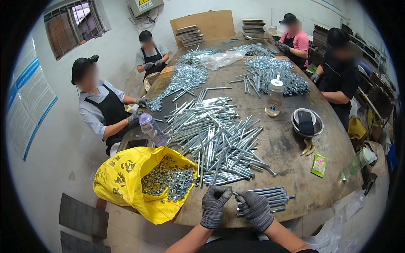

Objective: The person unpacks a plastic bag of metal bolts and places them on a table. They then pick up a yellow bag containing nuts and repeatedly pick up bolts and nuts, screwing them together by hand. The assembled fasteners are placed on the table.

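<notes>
My gloved left hand and right hand pinch one bolt between them above the desk edge. A small finished stack lies beside; the large bolt pile and the yellow bag of nuts remain.

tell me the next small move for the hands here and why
Probably lay the bolt on the small stack of bolts beside the right hand. Both gloved hands meet at its end, left hand pinching there, as if threading a nut; whether it is seated is too small to tell.
</notes>
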`<state>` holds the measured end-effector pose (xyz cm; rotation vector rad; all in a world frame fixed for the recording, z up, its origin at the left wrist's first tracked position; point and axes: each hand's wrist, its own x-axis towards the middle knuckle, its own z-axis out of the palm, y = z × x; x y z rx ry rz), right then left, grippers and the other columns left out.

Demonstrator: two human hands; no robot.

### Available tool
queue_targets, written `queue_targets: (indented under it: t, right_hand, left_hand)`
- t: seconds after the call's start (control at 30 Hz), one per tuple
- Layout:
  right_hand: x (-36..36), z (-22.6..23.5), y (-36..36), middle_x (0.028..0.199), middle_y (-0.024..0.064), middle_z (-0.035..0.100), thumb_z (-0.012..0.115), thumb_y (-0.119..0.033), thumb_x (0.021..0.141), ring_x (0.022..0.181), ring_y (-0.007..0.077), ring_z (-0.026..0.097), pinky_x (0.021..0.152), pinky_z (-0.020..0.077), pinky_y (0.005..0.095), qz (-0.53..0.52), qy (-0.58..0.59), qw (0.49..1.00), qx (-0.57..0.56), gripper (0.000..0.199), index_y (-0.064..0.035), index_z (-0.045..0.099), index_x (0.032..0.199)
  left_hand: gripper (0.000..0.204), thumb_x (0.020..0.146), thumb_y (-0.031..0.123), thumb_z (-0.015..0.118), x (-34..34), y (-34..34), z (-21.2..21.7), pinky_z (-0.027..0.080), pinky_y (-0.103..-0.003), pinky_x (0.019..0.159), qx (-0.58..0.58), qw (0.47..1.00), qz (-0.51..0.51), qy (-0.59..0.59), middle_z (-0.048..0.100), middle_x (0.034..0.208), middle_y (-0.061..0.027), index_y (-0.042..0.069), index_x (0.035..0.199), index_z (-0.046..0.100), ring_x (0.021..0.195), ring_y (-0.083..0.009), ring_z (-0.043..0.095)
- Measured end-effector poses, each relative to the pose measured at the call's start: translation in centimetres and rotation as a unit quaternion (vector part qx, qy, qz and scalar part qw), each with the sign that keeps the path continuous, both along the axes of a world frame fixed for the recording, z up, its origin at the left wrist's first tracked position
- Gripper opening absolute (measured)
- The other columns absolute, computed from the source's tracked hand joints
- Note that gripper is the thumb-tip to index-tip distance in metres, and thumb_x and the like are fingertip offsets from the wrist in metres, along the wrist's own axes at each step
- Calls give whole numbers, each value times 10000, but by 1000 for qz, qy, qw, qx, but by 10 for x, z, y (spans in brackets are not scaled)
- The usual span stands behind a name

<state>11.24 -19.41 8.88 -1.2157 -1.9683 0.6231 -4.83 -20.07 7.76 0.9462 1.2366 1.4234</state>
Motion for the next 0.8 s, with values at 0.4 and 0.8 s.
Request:
queue_targets:
  t: [0.4, 0.8]
  right_hand:
    - [34, 39, 4, 735, 30, 577, 559, -351, 969, 588, 57, 479, 547, 385, 193, 263, 308, 872, -277, 335, -30, 644, 1014]
    - [61, 23, 19, 784, 27, 674, 550, -338, 977, 696, 76, 605, 664, 492, 261, 259, 141, 872, -391, 319, -43, 672, 982]
  left_hand:
    - [453, 869, 148, 707, -1, 16, 1, 412, -206, 719, 132, 986, -76, 66, 489, 929, 4, 69, 1246, 467, 800, -73, 460]
    - [161, 852, -12, 636, -2, -17, 23, 517, -309, 720, 226, 886, -184, 359, 656, 907, -104, 54, 994, 669, 800, -217, 651]
